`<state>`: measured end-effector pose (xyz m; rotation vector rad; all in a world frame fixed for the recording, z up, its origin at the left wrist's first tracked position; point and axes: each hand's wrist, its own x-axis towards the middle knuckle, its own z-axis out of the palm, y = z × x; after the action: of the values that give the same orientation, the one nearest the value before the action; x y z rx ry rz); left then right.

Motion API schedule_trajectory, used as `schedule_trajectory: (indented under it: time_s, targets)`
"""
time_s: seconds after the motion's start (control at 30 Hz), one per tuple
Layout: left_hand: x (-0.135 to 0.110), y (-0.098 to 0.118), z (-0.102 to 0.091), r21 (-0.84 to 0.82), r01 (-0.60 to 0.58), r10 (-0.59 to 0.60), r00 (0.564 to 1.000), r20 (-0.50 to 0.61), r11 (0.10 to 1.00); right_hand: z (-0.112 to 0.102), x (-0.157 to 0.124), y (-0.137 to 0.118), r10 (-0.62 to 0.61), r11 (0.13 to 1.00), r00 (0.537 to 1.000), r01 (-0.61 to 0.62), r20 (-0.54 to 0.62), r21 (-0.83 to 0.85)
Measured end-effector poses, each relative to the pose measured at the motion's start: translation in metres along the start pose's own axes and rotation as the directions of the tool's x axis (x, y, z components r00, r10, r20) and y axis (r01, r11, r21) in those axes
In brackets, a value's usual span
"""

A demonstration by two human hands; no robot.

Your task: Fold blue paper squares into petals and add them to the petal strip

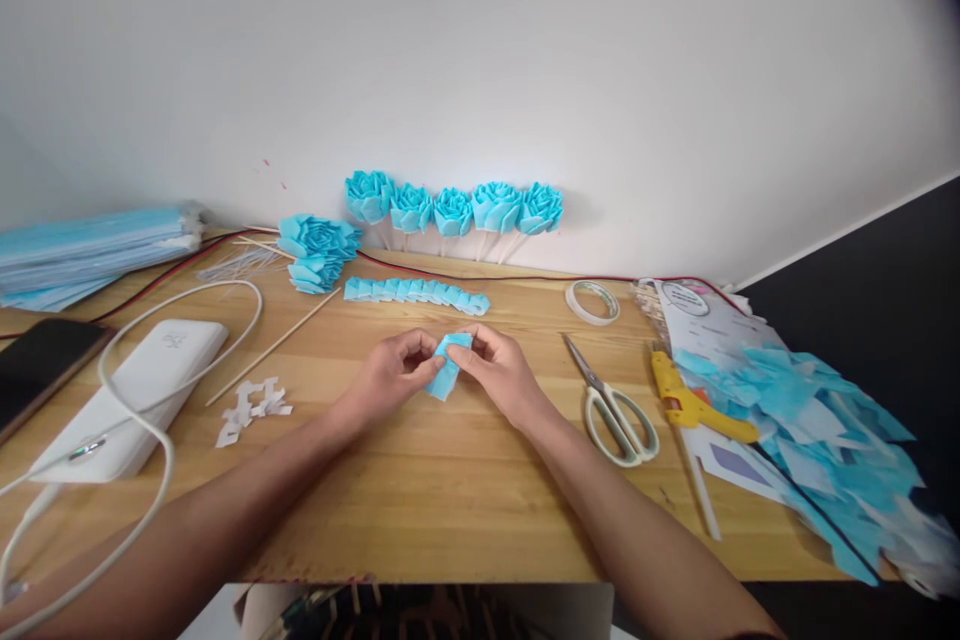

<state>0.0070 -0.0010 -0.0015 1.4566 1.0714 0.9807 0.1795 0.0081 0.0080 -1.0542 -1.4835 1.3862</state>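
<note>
Both of my hands meet over the middle of the wooden table [420,490] and pinch one small light blue paper piece [445,372]. My left hand [390,378] grips its left edge with thumb and fingers. My right hand [501,372] holds its upper right corner. The strip hangs slanted down to the left between them. Just beyond my hands lies a row of folded blue paper petals [416,293].
Finished blue paper roses [454,208] lean against the wall, another [318,250] lies left. Scissors [616,408], a yellow glue gun [694,406], a tape roll [592,301] and blue scraps [810,420] sit right. A power bank [135,395], cable, phone [41,360], skewer [271,347] and white scraps [251,408] sit left.
</note>
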Motion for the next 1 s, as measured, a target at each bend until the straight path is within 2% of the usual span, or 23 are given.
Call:
schedule_trajectory:
  time_s: [0.2,0.3,0.53,0.73,1.0]
  targets:
    - [-0.001,0.0,-0.001,-0.061,-0.004,0.009,0.996,0.083,0.998,0.0,-0.001,0.001,-0.03,0.999,0.995,0.029,-0.092,-0.015]
    - [0.0,-0.003,-0.002,-0.027,0.007,-0.005,0.995,0.097,1.0,-0.001,0.0,0.002,-0.037,0.999,0.993,0.036,-0.109,-0.013]
    - [0.001,-0.008,-0.003,0.022,0.008,-0.01,0.997,0.074,1.0,-0.001,0.001,0.002,-0.035,0.998,0.997,0.038,-0.062,0.046]
    - [0.002,-0.01,-0.005,0.036,0.008,-0.008,1.0,-0.009,0.999,0.003,0.0,0.002,-0.013,0.999,1.0,0.012,0.018,0.051]
    - [-0.001,-0.001,-0.006,-0.026,0.02,-0.019,1.0,0.009,0.999,0.001,0.002,0.006,-0.048,0.998,0.999,0.048,-0.013,-0.027]
